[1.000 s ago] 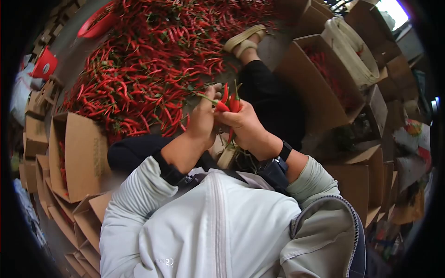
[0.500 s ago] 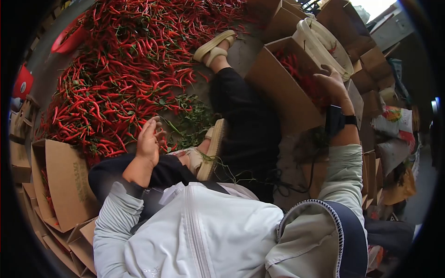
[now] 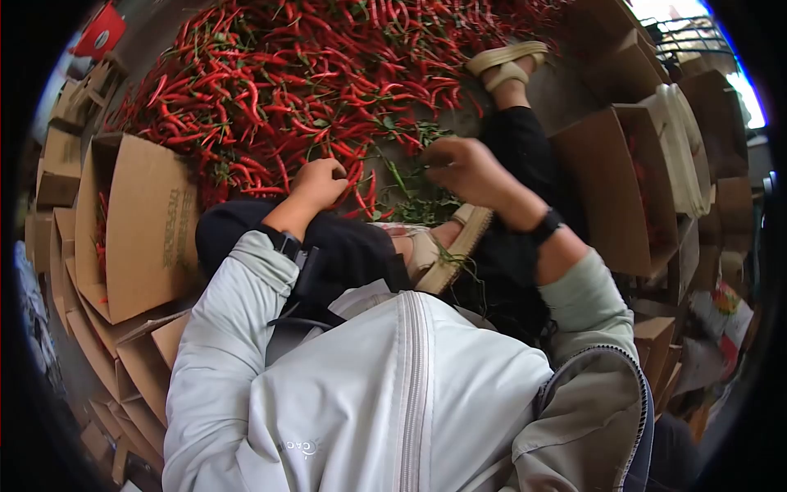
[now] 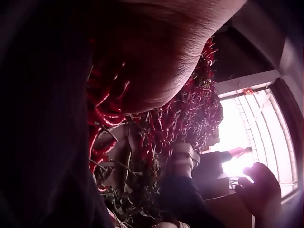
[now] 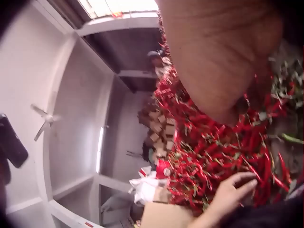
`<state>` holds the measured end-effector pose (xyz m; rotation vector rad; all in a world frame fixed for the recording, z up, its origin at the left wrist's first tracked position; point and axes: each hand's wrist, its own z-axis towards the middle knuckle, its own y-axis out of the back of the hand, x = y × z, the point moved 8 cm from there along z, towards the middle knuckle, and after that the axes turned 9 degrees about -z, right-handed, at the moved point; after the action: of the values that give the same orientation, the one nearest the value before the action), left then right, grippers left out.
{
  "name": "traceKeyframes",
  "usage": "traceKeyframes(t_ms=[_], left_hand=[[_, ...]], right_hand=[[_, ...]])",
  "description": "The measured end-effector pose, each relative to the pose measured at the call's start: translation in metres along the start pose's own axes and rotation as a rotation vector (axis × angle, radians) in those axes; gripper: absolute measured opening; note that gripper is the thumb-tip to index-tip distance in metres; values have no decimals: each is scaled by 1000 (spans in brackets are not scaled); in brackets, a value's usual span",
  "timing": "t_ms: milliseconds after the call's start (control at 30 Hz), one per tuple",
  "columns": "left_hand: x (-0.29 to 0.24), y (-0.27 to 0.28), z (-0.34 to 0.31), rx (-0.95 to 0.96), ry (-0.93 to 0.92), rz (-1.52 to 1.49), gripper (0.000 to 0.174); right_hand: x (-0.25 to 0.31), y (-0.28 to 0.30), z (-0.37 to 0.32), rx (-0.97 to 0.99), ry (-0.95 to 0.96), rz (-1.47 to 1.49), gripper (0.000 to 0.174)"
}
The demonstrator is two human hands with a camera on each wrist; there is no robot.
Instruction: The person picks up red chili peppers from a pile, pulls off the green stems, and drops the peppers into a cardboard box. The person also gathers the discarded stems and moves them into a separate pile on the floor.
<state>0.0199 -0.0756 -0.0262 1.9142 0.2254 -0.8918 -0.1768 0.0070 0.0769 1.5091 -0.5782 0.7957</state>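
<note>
A large heap of red chili peppers (image 3: 270, 74) with green stems covers the floor ahead. My left hand (image 3: 321, 182) is at the heap's near edge, above my bent knee. In the right wrist view, that left hand (image 5: 230, 194) has its thumb and forefinger apart, fingertips right at the peppers. My right hand (image 3: 471, 168) is over the floor between my legs, blurred, with loosely bent fingers and no pepper showing in it. Loose green stems and leaves (image 3: 418, 211) lie below it. In the left wrist view, the heel of the left hand (image 4: 161, 61) hides its fingers.
An upturned-flap cardboard box (image 3: 152, 238) stands at my left, with more boxes behind it. Another box (image 3: 611, 189) holding red peppers is at my right, beside a cream-coloured tub (image 3: 689, 156). My sandalled foot (image 3: 508, 70) extends alongside the heap.
A second ago both hands held red peppers together. The right hand then moved out over the right box and has come back without peppers. The left hand has lowered toward the heap.
</note>
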Motion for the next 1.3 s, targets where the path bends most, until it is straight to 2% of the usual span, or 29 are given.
traceKeyframes(t_ms=[33,167,300,333,400,467,567,600,633,700,767,833,900,933,1000,1067,1100,1167,1200,1267,1300], left_hand=[[2,-4,0,51,35,-16,26],[7,-13,4,33,1,13,17],[0,-10,5,19,81,179,22],[-2,-13,5,80,85,224,28],[-2,-17,5,120,91,227,27],[1,-24,6,162,96,227,26],[1,-29,8,168,89,234,26],[1,-29,9,172,106,212,25],[1,-29,9,175,122,192,25],[-1,-26,10,160,156,99,25],[5,-26,11,143,193,12,25],[6,-25,14,83,137,-158,25],[5,-26,15,64,91,-269,23],[1,-25,15,44,44,-380,20],[-3,-25,14,34,9,-343,19],[-9,-24,14,24,-27,-309,18],[-9,-26,14,58,-1,-283,19],[-7,-30,14,94,26,-257,20],[-7,-33,14,121,16,-170,20],[-4,-38,14,148,7,-83,21],[-3,-38,14,133,-30,-18,21]], right_hand=[[-4,-28,9,139,-57,-165,21],[-40,-87,32,137,-160,-555,17],[-83,-110,37,85,-302,-611,18],[-88,-111,37,76,-300,-596,19],[-90,-107,35,71,-301,-586,20],[-82,-108,30,231,-229,-559,20],[-81,-94,30,295,-239,-533,21],[-76,-78,35,192,-260,-568,21],[-80,-76,38,195,-261,-569,21],[-78,-46,48,-176,-207,-554,21],[-95,-45,50,-145,-248,-592,22],[-113,-51,49,32,-366,-661,23],[-122,-48,45,56,-370,-634,23],[-124,-46,45,44,-337,-567,22],[-129,-35,43,34,-309,-504,21],[-134,-18,38,67,-411,-316,18],[-134,-8,37,69,-414,-319,18],[-137,6,34,1,-473,101,16],[-127,12,34,1,-475,100,16],[-115,20,27,-131,-618,534,16],[-117,20,26,-131,-618,534,16]])
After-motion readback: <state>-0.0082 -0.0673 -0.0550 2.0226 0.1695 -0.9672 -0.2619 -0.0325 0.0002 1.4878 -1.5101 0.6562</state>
